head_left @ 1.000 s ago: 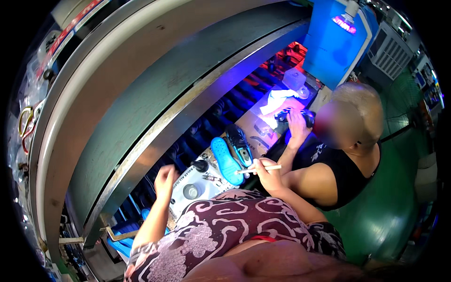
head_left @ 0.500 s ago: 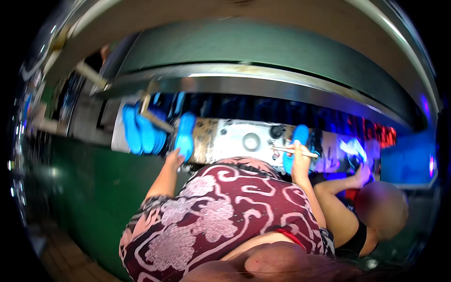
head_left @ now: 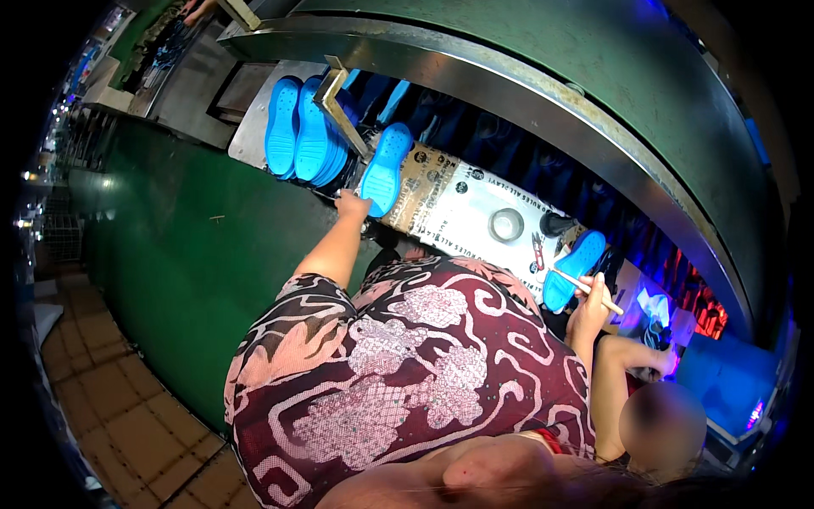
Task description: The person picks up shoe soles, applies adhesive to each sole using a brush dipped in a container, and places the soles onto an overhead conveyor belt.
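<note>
My left hand [head_left: 354,204] is closed at the heel end of a blue shoe sole [head_left: 386,171], which lies flat on the bench's left part. In my right hand [head_left: 587,319] is a thin, light-handled brush [head_left: 600,299], gripped between the fingers. Its tip is over or against a second blue sole [head_left: 578,267], tilted at the right end of the work surface; I cannot tell whether it touches. Between the hands stands a small round grey bowl [head_left: 506,226]. Red-handled snips [head_left: 538,252] lie near the right-hand sole, below a black cup [head_left: 557,223].
A stack of blue soles [head_left: 315,144] stands at the left, beside a metal bracket [head_left: 339,110]. Above the bench runs a steel rail [head_left: 475,64] with a green belt [head_left: 543,38]. To the right, a co-worker's arm [head_left: 623,373] reaches toward a blue bin [head_left: 729,382].
The whole view has turned, so the bench now slants down to the right. My left hand still holds its sole; my right hand, with the brush, sits lower along the right-hand sole.
</note>
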Demonstrator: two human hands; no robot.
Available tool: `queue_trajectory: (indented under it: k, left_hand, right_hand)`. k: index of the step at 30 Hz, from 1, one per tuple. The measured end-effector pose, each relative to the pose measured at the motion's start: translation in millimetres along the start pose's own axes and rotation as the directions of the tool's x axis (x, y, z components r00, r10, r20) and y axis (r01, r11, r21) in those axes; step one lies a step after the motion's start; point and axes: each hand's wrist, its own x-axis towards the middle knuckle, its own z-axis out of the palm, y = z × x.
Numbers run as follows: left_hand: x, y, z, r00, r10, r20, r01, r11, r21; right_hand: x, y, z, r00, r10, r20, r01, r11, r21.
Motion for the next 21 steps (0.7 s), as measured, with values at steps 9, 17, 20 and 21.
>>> queue_trajectory:
  k: [9,17,20,21]
  left_hand:
    - [9.4,-15.3,9.5,0.780,-0.056,0.623,0.284,0.919,-0.274]
    - [-94.5,-5.0,-57.3,0.488,0.279,0.827,0.710,0.425,-0.562]
    - [-174.4,50.9,-96.7,0.728,0.334,0.599,0.466,0.400,-0.789]
    - [-183.9,50.9,-100.3,0.755,0.376,0.538,0.377,0.422,-0.824]
  right_hand:
    - [6.1,-3.6,4.7,0.999,0.026,0.047,-0.025,1.000,-0.017]
    - [12.9,-2.1,2.8,0.995,0.072,0.065,-0.076,0.996,0.056]
    - [21.3,0.1,0.3,0.994,0.049,0.096,-0.057,0.996,0.074]
    - [21.4,-3.2,4.9,0.994,0.039,0.101,-0.047,0.996,0.082]
